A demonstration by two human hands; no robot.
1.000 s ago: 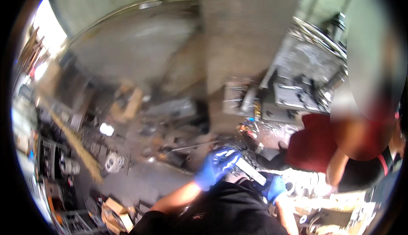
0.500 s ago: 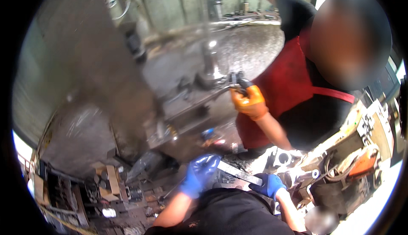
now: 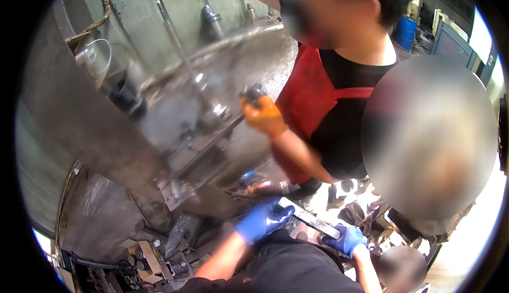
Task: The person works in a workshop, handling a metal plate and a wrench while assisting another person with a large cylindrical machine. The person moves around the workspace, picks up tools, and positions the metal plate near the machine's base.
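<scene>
My left hand (image 3: 265,220), in a blue glove, is closed around the upper left end of a long flat metal bar (image 3: 314,221). My right hand (image 3: 346,239), gloved in blue too, grips the bar's lower right end. The bar slants down to the right, just in front of my dark clothing, and a thin dark strip shows along its near edge. Across from me, a co-worker in a red apron (image 3: 305,99) holds a small dark object (image 3: 255,91) in an orange-gloved hand (image 3: 266,117).
A metal-topped workbench (image 3: 159,105), blurred, lies beyond my hands, with an upright metal rod (image 3: 172,30) over it. Lower left are an open cardboard box (image 3: 151,258) and cluttered metal parts. More parts lie right of my hands. A blue barrel (image 3: 406,32) stands far right.
The view has swung right, so the bench and co-worker sit farther left. Both my hands still hold the bar, and my left hand has turned, showing its fingers around the end.
</scene>
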